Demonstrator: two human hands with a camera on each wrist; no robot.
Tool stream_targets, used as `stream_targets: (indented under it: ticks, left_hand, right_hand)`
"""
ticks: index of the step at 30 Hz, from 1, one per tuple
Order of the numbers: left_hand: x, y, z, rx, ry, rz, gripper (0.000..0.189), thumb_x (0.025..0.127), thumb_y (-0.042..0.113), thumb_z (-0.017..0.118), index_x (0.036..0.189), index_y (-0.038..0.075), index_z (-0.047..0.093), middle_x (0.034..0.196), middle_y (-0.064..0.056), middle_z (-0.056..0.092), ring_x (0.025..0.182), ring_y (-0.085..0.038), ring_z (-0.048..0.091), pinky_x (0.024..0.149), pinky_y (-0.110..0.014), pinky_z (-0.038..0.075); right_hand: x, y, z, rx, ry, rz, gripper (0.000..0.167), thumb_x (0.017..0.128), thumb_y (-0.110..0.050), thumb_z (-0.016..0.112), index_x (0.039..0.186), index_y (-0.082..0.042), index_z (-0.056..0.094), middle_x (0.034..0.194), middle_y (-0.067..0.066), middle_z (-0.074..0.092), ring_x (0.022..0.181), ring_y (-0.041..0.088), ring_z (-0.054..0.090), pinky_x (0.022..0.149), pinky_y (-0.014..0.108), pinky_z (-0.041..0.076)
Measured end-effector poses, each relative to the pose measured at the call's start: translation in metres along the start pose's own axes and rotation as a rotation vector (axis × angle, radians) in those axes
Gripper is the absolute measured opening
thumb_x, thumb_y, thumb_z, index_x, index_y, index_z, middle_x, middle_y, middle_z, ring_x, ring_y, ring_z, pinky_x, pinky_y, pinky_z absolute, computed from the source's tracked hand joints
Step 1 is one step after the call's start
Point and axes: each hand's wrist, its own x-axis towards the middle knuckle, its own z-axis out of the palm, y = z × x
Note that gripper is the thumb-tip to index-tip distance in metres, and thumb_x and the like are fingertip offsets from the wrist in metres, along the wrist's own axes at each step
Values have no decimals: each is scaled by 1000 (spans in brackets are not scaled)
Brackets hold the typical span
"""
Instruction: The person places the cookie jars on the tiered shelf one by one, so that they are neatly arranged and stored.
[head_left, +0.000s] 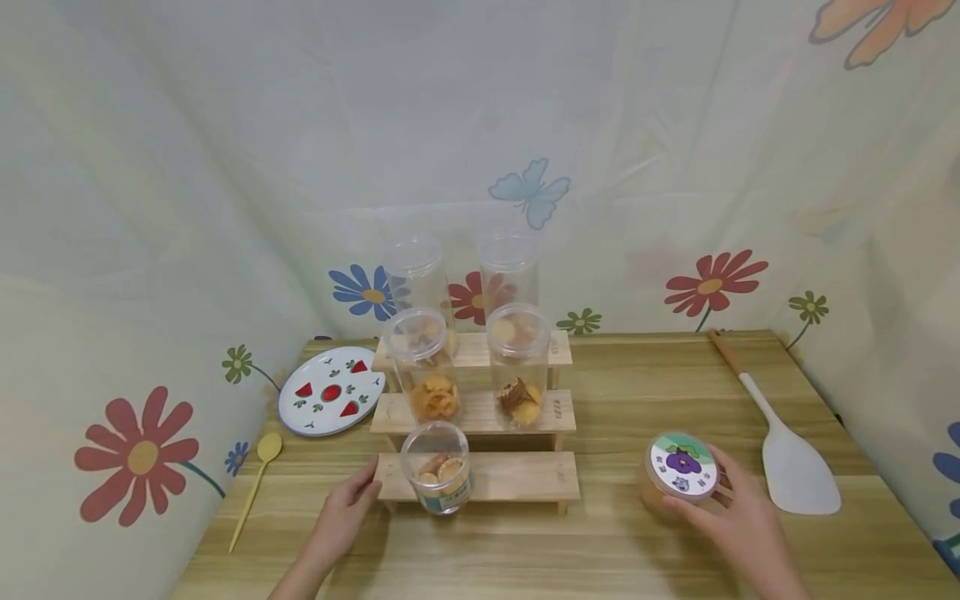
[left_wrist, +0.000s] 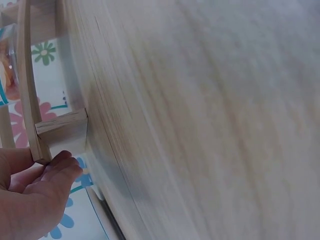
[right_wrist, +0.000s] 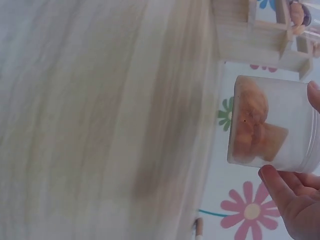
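Observation:
My right hand (head_left: 742, 521) grips a clear plastic jar (head_left: 681, 467) by its upper part, to the right of a three-step wooden rack (head_left: 517, 477). The jar's lid carries a purple picture and a green edge. In the right wrist view, brown snack pieces (right_wrist: 250, 120) lie at its bottom, and it is lifted off the table. My left hand (head_left: 341, 512) pinches the left end of the rack's lowest step, thumb above and fingers below the board (left_wrist: 31, 90). Beside that hand, a jar of round biscuits (head_left: 438, 471) stands on the lowest step.
Two jars of snacks, one with orange rings (head_left: 431, 396), stand on the middle step. Two tall clear jars (head_left: 510, 267) stand on the top step. Left lie a patterned plate (head_left: 330, 412) and a yellow spoon (head_left: 255, 483); at right, a white spatula (head_left: 798, 471).

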Motion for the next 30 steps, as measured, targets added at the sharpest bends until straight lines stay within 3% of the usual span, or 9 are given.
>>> stream_targets:
  ticks: [9,13,18,26,30]
  left_hand:
    - [0,0,-1,15,4,-10,44,101,11,51,138,-10,42,137,-25,47,125,-34,47,100,-40,42]
    - [-1,0,0,9,7,39,43,100,8,51,137,-13,41,137,-27,46,125,-35,46,102,-41,41]
    - [-2,0,1,9,18,52,44,99,6,52,137,-13,41,137,-25,46,125,-34,46,102,-40,40]
    - [-2,-2,3,31,50,93,41,98,3,53,134,-15,44,135,-27,47,122,-36,48,99,-40,43]
    - [-1,-2,3,16,42,67,42,98,3,52,136,-13,43,136,-25,47,124,-34,47,101,-40,40]
  right_hand:
    - [-4,-29,7,-41,31,-104,97,64,-40,89,140,-1,42,129,21,52,111,35,54,79,9,49]
    - [-8,-41,9,-43,23,-123,97,64,-43,87,141,-5,42,132,18,51,113,33,54,81,23,54]
    - [-12,-57,13,-26,-1,-149,96,64,-47,86,141,-9,43,131,13,52,113,30,55,82,37,56]
    - [-13,-72,28,41,-80,-141,95,62,-47,87,141,-16,43,132,5,51,115,24,52,86,37,55]
    - [-14,-77,37,81,-111,-145,94,60,-47,87,139,-18,45,132,5,53,115,24,52,87,35,54]
